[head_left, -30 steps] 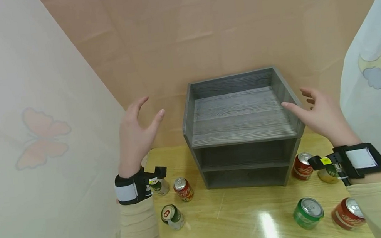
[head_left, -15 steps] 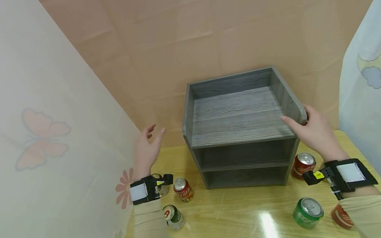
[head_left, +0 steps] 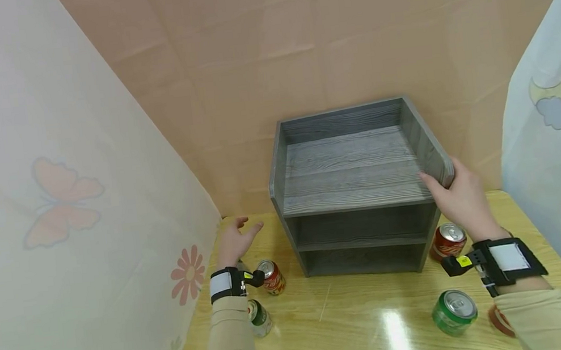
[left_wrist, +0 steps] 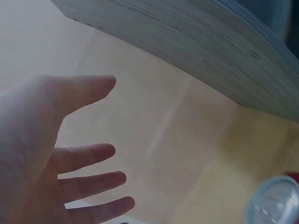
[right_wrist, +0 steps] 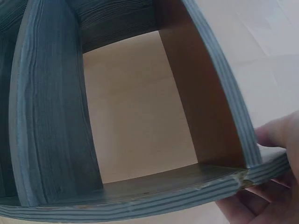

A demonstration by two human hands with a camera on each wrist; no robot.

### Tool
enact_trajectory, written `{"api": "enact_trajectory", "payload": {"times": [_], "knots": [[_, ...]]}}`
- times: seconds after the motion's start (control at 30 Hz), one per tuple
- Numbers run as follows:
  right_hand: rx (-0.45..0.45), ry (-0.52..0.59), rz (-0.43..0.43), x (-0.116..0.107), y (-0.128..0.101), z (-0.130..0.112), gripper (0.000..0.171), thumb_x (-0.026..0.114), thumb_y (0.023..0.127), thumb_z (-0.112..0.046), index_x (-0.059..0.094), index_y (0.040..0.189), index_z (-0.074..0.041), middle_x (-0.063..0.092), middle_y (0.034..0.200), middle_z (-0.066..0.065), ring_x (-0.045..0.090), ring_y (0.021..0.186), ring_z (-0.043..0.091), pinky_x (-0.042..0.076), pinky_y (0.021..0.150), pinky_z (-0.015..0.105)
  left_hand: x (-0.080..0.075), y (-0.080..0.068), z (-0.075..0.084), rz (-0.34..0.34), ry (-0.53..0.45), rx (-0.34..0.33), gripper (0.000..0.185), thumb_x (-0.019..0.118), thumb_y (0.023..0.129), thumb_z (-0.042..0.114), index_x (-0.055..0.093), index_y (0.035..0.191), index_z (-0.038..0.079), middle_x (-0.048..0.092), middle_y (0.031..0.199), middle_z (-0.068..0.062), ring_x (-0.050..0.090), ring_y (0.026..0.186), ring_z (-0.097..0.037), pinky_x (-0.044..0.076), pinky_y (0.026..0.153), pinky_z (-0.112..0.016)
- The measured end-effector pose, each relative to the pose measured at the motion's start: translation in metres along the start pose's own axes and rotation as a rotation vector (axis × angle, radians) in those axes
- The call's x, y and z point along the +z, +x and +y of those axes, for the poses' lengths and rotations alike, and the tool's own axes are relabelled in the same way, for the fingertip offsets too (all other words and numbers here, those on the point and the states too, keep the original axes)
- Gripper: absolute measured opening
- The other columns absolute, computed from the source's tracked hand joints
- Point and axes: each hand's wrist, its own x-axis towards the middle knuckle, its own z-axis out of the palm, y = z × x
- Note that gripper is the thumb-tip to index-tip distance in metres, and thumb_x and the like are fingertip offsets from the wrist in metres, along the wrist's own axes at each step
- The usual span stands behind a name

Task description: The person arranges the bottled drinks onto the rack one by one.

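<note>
A grey wood-grain shelf unit (head_left: 352, 170) stands on the table, with a raised rim around its top board and two compartments below. My right hand (head_left: 460, 199) grips its right side panel at the upper front corner, thumb inside and fingers outside. In the right wrist view, the panel edge (right_wrist: 140, 205) passes between thumb and fingers. Left of the unit, my left hand (head_left: 233, 242) holds nothing, its fingers (left_wrist: 91, 186) spread apart from the shelf. Beneath it, a red can (head_left: 272, 278) and a green-and-white can (head_left: 259, 318) stand near the wrist.
On the right stand a red can (head_left: 448, 242) against the unit's side, a green can (head_left: 454, 312), and another red can (head_left: 500, 320) partly behind the sleeve. A brown sheet (head_left: 230, 89) hangs behind; pale printed curtains (head_left: 125, 214) flank both sides of the wooden table (head_left: 348, 327).
My right hand has come inward and down from beside the shelf and taken hold of its side panel. My left hand has lowered toward the table and moved right. The shelf looks unmoved.
</note>
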Motion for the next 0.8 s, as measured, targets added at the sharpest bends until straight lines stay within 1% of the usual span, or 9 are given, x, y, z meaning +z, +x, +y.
{"api": "enact_trajectory", "payload": {"times": [0.13,0.2,0.27,0.37,0.43,0.53,0.63,0.73,0.8], "knots": [[0.011,0.005,0.021,0.004,-0.004,0.003,0.056,0.06,0.101,-0.029,0.044,0.143,0.006,0.056,0.126,0.035,0.055,0.11,0.05,0.041,0.086,0.065,0.013,-0.003,-0.013,-0.052,0.023,-0.048,0.072,0.07,0.091,0.054,0.056,0.142,0.005,0.055,0.142,-0.02,0.053,0.126,-0.041,0.043,0.1,-0.057],[0.013,0.004,0.034,0.006,-0.005,0.005,0.055,0.06,0.102,-0.028,0.044,0.142,0.006,0.056,0.126,0.036,0.055,0.11,0.051,0.041,0.087,0.067,0.019,-0.005,-0.02,-0.07,0.043,-0.06,0.074,0.072,0.09,0.054,0.056,0.141,0.004,0.056,0.139,-0.022,0.055,0.124,-0.042,0.044,0.098,-0.057],[0.014,0.003,0.049,0.008,-0.007,0.006,0.053,0.06,0.102,-0.027,0.045,0.14,0.007,0.057,0.124,0.037,0.057,0.107,0.05,0.042,0.084,0.065,0.026,-0.006,-0.026,-0.089,0.044,-0.075,0.075,0.074,0.088,0.052,0.056,0.141,0.002,0.057,0.137,-0.023,0.055,0.122,-0.043,0.045,0.096,-0.058],[0.012,-0.01,0.079,0.012,-0.009,0.008,0.049,0.059,0.102,-0.027,0.047,0.135,0.008,0.059,0.116,0.035,0.059,0.097,0.046,0.044,0.076,0.058,0.036,-0.007,-0.036,-0.116,0.054,-0.102,0.077,0.076,0.087,0.051,0.055,0.142,0.001,0.057,0.137,-0.024,0.055,0.122,-0.044,0.047,0.095,-0.057],[0.008,-0.006,0.098,0.014,-0.011,0.008,0.048,0.058,0.103,-0.026,0.048,0.134,0.009,0.06,0.113,0.035,0.058,0.093,0.045,0.044,0.074,0.055,0.042,-0.009,-0.042,-0.133,0.069,-0.119,0.08,0.077,0.085,0.052,0.054,0.142,0.002,0.057,0.137,-0.024,0.056,0.121,-0.043,0.048,0.094,-0.056],[0.009,0.0,0.117,0.016,-0.013,0.01,0.046,0.057,0.103,-0.025,0.049,0.13,0.011,0.06,0.112,0.036,0.057,0.092,0.046,0.044,0.075,0.058,0.05,-0.01,-0.051,-0.152,0.092,-0.108,0.082,0.078,0.083,0.053,0.054,0.142,0.001,0.058,0.135,-0.024,0.058,0.118,-0.043,0.049,0.092,-0.056],[0.008,0.012,0.139,0.018,-0.013,0.01,0.045,0.056,0.103,-0.024,0.049,0.129,0.012,0.058,0.116,0.039,0.057,0.1,0.051,0.042,0.081,0.065,0.055,-0.011,-0.057,-0.169,0.096,-0.088,0.083,0.08,0.082,0.052,0.054,0.141,0.0,0.059,0.132,-0.026,0.06,0.115,-0.044,0.05,0.09,-0.056],[0.01,0.018,0.16,0.018,-0.014,0.01,0.043,0.056,0.103,-0.023,0.05,0.127,0.012,0.058,0.116,0.039,0.057,0.103,0.052,0.041,0.084,0.066,0.06,-0.013,-0.063,-0.191,0.08,-0.08,0.084,0.082,0.081,0.049,0.053,0.142,0.0,0.061,0.129,-0.025,0.061,0.112,-0.043,0.051,0.088,-0.056],[0.014,0.016,0.165,0.019,-0.014,0.01,0.043,0.056,0.103,-0.023,0.05,0.127,0.012,0.059,0.115,0.039,0.058,0.102,0.052,0.041,0.082,0.066,0.063,-0.014,-0.065,-0.209,0.061,-0.09,0.085,0.083,0.08,0.047,0.051,0.143,0.0,0.061,0.127,-0.025,0.061,0.111,-0.043,0.052,0.087,-0.055]]}}
